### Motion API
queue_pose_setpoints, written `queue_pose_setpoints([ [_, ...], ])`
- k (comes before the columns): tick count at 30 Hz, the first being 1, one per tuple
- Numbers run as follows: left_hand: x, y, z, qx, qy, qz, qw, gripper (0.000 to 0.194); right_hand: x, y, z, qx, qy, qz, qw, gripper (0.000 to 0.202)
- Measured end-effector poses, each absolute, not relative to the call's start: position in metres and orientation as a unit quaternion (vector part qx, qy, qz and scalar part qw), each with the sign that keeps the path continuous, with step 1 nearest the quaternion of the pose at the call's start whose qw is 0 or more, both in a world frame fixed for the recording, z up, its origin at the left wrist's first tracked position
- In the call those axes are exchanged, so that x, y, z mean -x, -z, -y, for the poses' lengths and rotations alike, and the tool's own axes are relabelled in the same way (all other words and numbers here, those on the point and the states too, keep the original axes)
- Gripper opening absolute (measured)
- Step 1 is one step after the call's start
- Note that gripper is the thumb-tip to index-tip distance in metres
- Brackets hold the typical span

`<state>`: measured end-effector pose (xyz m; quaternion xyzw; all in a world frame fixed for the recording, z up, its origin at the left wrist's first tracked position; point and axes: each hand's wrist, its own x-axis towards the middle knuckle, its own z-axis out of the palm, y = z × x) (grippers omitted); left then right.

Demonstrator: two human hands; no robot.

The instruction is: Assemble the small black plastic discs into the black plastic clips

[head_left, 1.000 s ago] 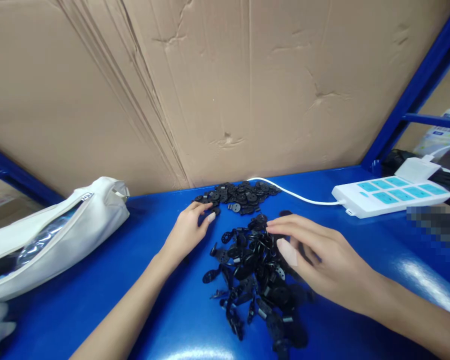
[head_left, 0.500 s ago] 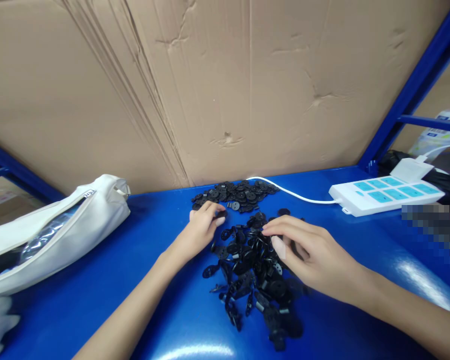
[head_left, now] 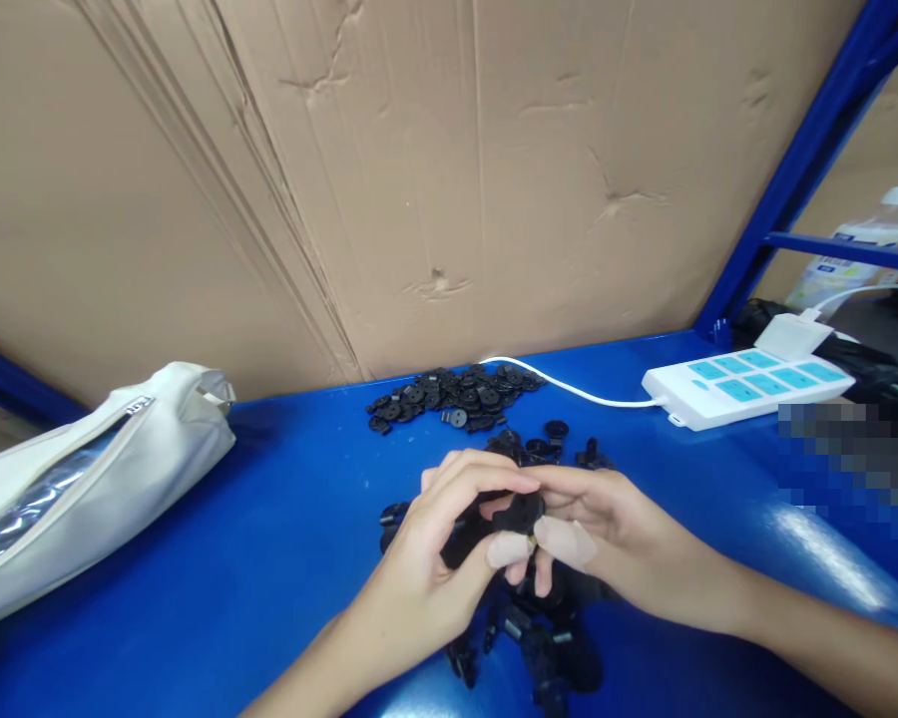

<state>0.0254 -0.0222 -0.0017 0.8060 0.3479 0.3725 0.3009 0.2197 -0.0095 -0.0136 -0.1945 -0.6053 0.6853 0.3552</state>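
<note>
My left hand (head_left: 438, 543) and my right hand (head_left: 629, 534) meet over the front pile, fingers closed around one black round plastic part (head_left: 522, 513). Both thumbs wear whitish coverings and press at its near edge, where a small yellowish spot shows. Under and around the hands lies a loose pile of black plastic parts (head_left: 550, 648), much of it covered by the fingers. Farther back, against the cardboard, sits a second, flatter pile of black round parts (head_left: 456, 394).
A blue table (head_left: 306, 519) carries everything. At left lies a pale zippered pouch (head_left: 157, 469). A white power strip (head_left: 748, 384) with a plugged-in adapter stands at right, its white cable (head_left: 569, 384) running to the back pile. Cardboard (head_left: 419, 179) rises behind; a bottle (head_left: 860, 249) shows far right.
My left hand has come from beside the back pile toward me and to the right, bringing a black part. My right hand has turned and lowered slightly; both now hold the part together.
</note>
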Motion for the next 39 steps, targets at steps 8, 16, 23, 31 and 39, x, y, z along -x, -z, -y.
queue_pose_setpoints([
  [8,-0.026,0.002,0.023,-0.807,-0.374,-0.347,0.298,0.024,-0.219,0.014,0.010,0.184,-0.675,0.616,0.362,0.035],
  [16,-0.027,0.002,0.027,-0.810,-0.369,-0.346,0.297,0.025,-0.221,0.017,0.010,0.180,-0.683,0.614,0.351,0.033],
  [23,-0.028,0.000,0.028,-0.819,-0.365,-0.349,0.271,0.025,-0.220,0.015,0.010,0.180,-0.681,0.618,0.349,0.032],
  [31,-0.029,0.004,0.029,-0.857,-0.341,-0.338,0.188,0.027,-0.212,0.012,0.012,0.216,-0.679,0.596,0.369,0.009],
  [39,-0.032,0.000,0.033,-0.896,-0.307,-0.321,-0.006,0.035,-0.214,0.012,0.010,0.314,-0.586,0.667,0.336,0.011],
])
